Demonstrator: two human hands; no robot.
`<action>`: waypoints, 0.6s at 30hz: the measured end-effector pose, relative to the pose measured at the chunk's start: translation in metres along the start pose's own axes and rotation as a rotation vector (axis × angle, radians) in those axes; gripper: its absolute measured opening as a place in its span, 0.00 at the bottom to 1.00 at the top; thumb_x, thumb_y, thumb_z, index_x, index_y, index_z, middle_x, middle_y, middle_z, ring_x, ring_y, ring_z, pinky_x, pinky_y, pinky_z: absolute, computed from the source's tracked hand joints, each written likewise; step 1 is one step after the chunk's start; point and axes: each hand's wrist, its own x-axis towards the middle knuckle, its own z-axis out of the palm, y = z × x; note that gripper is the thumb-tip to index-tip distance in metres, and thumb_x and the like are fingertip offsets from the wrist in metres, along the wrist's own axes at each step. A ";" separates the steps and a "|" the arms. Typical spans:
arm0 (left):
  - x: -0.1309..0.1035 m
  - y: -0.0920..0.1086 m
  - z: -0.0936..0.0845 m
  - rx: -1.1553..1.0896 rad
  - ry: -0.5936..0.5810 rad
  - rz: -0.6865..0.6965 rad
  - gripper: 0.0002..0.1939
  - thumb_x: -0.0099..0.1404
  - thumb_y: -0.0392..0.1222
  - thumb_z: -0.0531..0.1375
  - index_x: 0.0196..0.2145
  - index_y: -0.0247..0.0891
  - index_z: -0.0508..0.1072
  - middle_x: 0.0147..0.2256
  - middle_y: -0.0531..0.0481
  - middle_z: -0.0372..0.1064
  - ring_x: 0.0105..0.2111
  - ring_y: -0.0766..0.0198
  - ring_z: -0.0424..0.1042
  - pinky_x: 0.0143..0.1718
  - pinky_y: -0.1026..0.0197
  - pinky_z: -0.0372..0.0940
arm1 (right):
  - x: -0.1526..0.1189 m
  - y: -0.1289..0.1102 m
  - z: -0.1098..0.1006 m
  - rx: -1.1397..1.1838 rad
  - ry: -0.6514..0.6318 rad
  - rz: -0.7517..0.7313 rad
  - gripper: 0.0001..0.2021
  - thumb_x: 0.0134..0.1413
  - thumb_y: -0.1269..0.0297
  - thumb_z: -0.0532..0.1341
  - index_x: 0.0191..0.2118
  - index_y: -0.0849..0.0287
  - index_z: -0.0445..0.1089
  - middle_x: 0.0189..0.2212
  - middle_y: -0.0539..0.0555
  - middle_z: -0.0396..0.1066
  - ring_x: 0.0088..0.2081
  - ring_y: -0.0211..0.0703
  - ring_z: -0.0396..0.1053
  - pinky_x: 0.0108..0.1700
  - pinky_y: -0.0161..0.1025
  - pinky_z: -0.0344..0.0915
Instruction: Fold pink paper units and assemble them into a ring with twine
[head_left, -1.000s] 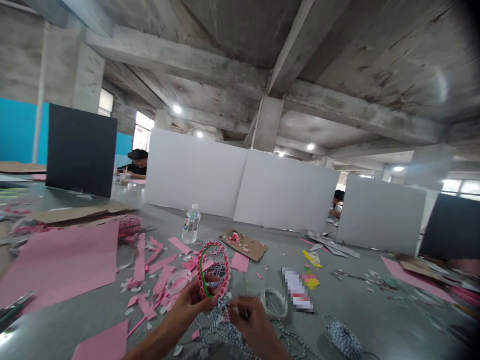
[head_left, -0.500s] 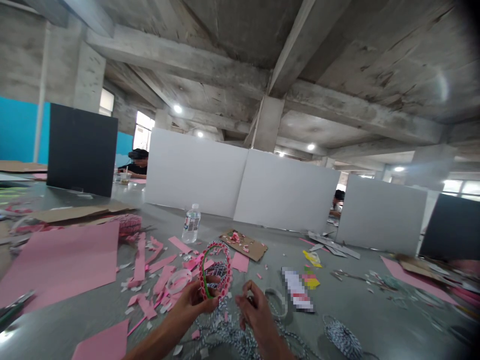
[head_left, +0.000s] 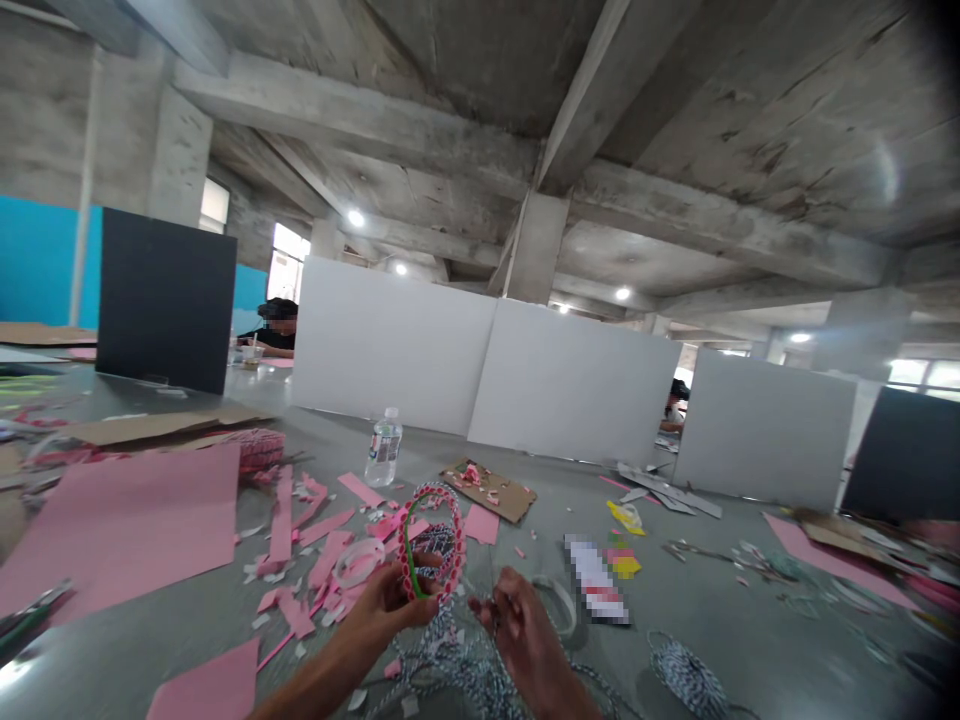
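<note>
My left hand (head_left: 386, 608) grips the lower left part of a ring (head_left: 457, 540), holding it upright above the table. Pink-red round pieces line the ring, with a green band inside and patterned cord around its edge. Just right of the ring, my right hand (head_left: 519, 625) is closed in a pinch; what its fingers hold, if anything, is too small to make out. Beneath both hands lies a loose heap of black-and-white cord (head_left: 469, 665). A white roll (head_left: 358, 563) rests left of the ring, and a pale loop (head_left: 561, 608) lies beside my right hand.
Pink paper scraps (head_left: 281, 515) and a large pink sheet (head_left: 150, 510) cover the left side. A water bottle (head_left: 384, 450) stands before white partitions (head_left: 574, 380). Cardboard (head_left: 514, 492), a cord bundle (head_left: 686, 672) and pliers-like handles (head_left: 37, 615) lie around. People sit beyond.
My right hand has turned slightly and its fingers have curled closer together near the ring. My left hand and the ring have hardly moved.
</note>
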 end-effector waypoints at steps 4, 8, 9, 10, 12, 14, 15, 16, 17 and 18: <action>-0.002 0.005 0.002 -0.002 -0.016 -0.004 0.31 0.41 0.53 0.77 0.42 0.40 0.79 0.29 0.51 0.74 0.32 0.59 0.69 0.35 0.60 0.61 | -0.007 0.003 0.002 -0.237 -0.131 -0.010 0.09 0.40 0.53 0.71 0.24 0.46 0.73 0.13 0.41 0.52 0.14 0.35 0.42 0.21 0.38 0.56; -0.004 0.009 0.004 -0.006 -0.012 -0.008 0.32 0.41 0.54 0.77 0.43 0.39 0.79 0.30 0.50 0.75 0.33 0.59 0.69 0.36 0.60 0.61 | -0.008 0.005 0.002 -0.418 -0.232 -0.115 0.05 0.39 0.57 0.72 0.22 0.49 0.78 0.15 0.48 0.62 0.19 0.42 0.56 0.25 0.38 0.57; -0.004 0.009 0.004 -0.004 -0.009 -0.008 0.32 0.41 0.54 0.77 0.43 0.39 0.79 0.30 0.51 0.75 0.33 0.59 0.69 0.36 0.60 0.61 | -0.007 0.006 0.002 -0.400 -0.242 -0.107 0.08 0.41 0.56 0.71 0.21 0.51 0.77 0.17 0.50 0.66 0.21 0.44 0.60 0.26 0.38 0.58; -0.004 0.008 0.004 -0.002 -0.004 -0.012 0.32 0.40 0.54 0.77 0.43 0.39 0.79 0.30 0.51 0.75 0.32 0.59 0.69 0.35 0.59 0.61 | -0.006 0.005 0.002 -0.360 -0.234 -0.090 0.10 0.42 0.53 0.70 0.19 0.51 0.75 0.20 0.52 0.68 0.23 0.45 0.63 0.26 0.39 0.60; -0.004 0.006 0.003 0.005 0.011 -0.015 0.32 0.40 0.53 0.77 0.43 0.39 0.79 0.30 0.51 0.74 0.33 0.58 0.68 0.35 0.60 0.61 | -0.003 0.004 0.002 -0.214 -0.197 -0.045 0.13 0.45 0.48 0.67 0.21 0.50 0.73 0.28 0.53 0.74 0.29 0.50 0.69 0.29 0.41 0.66; -0.002 0.004 0.002 0.012 0.019 0.005 0.32 0.40 0.54 0.77 0.42 0.39 0.79 0.30 0.51 0.74 0.33 0.58 0.68 0.35 0.60 0.61 | -0.001 0.001 0.002 -0.017 -0.159 0.021 0.14 0.43 0.47 0.66 0.22 0.49 0.70 0.31 0.52 0.75 0.37 0.51 0.73 0.38 0.45 0.70; -0.001 0.002 0.001 0.015 0.018 0.017 0.32 0.40 0.55 0.77 0.41 0.39 0.80 0.30 0.51 0.73 0.33 0.58 0.68 0.35 0.60 0.61 | -0.001 -0.001 0.002 0.075 -0.144 0.053 0.14 0.42 0.47 0.67 0.20 0.49 0.67 0.26 0.50 0.73 0.38 0.51 0.73 0.43 0.45 0.70; 0.000 0.001 0.000 0.018 0.016 0.025 0.31 0.39 0.57 0.76 0.40 0.39 0.80 0.30 0.51 0.73 0.33 0.58 0.68 0.35 0.60 0.61 | -0.002 -0.002 0.002 0.137 -0.136 0.080 0.15 0.41 0.49 0.68 0.19 0.49 0.64 0.21 0.48 0.68 0.35 0.49 0.73 0.45 0.46 0.70; 0.001 0.001 0.000 0.021 0.013 0.030 0.31 0.39 0.57 0.76 0.39 0.38 0.80 0.30 0.51 0.73 0.32 0.59 0.68 0.34 0.60 0.61 | -0.003 -0.002 0.002 0.154 -0.136 0.094 0.17 0.41 0.49 0.68 0.18 0.49 0.61 0.16 0.44 0.61 0.29 0.47 0.71 0.44 0.45 0.70; 0.001 0.000 0.000 0.025 0.010 0.029 0.31 0.39 0.58 0.76 0.39 0.39 0.80 0.30 0.51 0.73 0.32 0.59 0.68 0.34 0.60 0.61 | -0.004 -0.001 0.003 0.126 -0.141 0.096 0.19 0.42 0.49 0.68 0.17 0.49 0.59 0.12 0.41 0.54 0.22 0.44 0.66 0.40 0.44 0.70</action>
